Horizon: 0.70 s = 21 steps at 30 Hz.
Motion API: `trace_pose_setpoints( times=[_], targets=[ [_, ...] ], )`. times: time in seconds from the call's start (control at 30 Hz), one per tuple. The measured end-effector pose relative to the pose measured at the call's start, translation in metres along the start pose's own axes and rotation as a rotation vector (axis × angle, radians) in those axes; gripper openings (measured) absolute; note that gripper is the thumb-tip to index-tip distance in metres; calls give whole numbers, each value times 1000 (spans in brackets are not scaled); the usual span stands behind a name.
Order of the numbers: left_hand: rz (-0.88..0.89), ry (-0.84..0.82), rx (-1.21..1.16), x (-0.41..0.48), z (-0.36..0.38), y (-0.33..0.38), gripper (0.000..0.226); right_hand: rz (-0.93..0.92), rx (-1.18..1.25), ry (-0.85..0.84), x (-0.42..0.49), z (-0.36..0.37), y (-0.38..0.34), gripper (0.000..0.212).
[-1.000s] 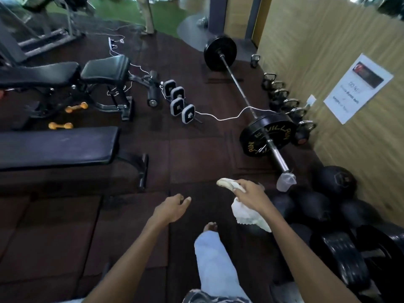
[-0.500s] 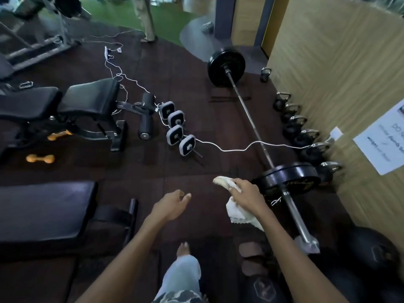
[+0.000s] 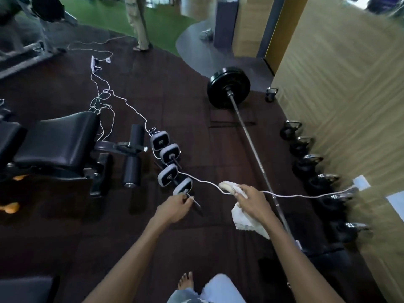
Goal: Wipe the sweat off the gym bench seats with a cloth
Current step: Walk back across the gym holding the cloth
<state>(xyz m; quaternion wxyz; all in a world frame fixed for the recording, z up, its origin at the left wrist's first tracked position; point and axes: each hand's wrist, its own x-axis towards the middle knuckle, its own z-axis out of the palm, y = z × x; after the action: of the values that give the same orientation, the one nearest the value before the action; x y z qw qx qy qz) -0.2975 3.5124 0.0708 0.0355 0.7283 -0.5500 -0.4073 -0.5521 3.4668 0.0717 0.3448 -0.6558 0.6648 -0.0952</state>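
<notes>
A white cloth [image 3: 242, 217] hangs from my right hand [image 3: 251, 201], which is closed around it at centre frame. My left hand [image 3: 173, 206] is beside it, fingers curled shut with nothing in them. A black adjustable bench has its padded seat [image 3: 58, 139] at the left, well away from both hands, with a leg-roller post [image 3: 132, 157] at its end. The corner of a flat black bench [image 3: 25, 289] shows at the bottom left.
A loaded barbell [image 3: 249, 141] lies diagonally on the dark rubber floor, right of my hands. Square dumbbells [image 3: 169, 161] and a white cable [image 3: 284, 194] lie just ahead. Kettlebells [image 3: 306, 165] line the wooden wall [image 3: 338, 95]. A person's legs [image 3: 138, 25] stand far back.
I have walked forward; the benches slid down and left in view and the barbell came closer. Both hands kept their pose, the right still gripping the cloth.
</notes>
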Motion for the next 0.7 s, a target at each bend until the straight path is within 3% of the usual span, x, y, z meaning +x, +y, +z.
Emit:
trace_pose_setpoints(
  times=[0.1,0.27,0.43,0.7],
  targets=[
    [13,-14,-6,75,-39,29,48,16,35,44,80,-25,-9,60],
    [40,21,-16,213,-93,82,56,16,38,65,231,-67,-17,54],
    [13,61,-46,363,-156,154,51,-26,41,46,406,-117,-28,42],
    [-105,200,-103,538,-291,227,44,-159,-27,-71,647,-197,-121,35]
  ],
)
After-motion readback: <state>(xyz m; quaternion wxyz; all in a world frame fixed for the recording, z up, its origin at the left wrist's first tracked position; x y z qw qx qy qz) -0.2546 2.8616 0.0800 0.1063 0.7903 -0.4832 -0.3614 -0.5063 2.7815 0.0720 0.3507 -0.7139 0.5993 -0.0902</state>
